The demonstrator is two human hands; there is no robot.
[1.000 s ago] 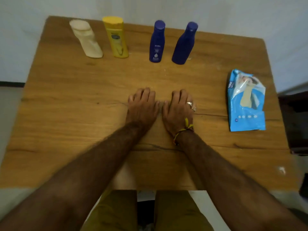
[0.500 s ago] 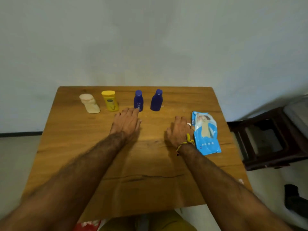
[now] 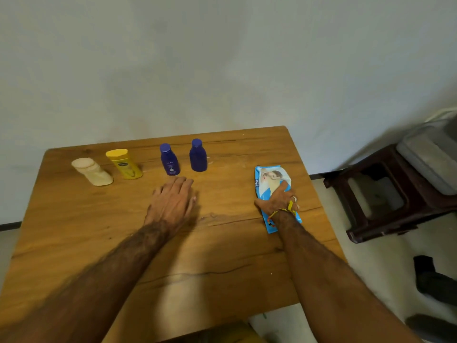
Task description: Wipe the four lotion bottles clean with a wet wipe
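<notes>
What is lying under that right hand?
The right hand rests on a blue wet wipe pack lying flat on the table. The pack's middle is covered; its opening cannot be seen.

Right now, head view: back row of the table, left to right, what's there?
cream bottle → yellow bottle → blue bottle with label → plain blue bottle → wipes pack, gripped by the right hand.

Home room, wooden table [image 3: 74, 219], plastic stool [image 3: 385, 194]
</notes>
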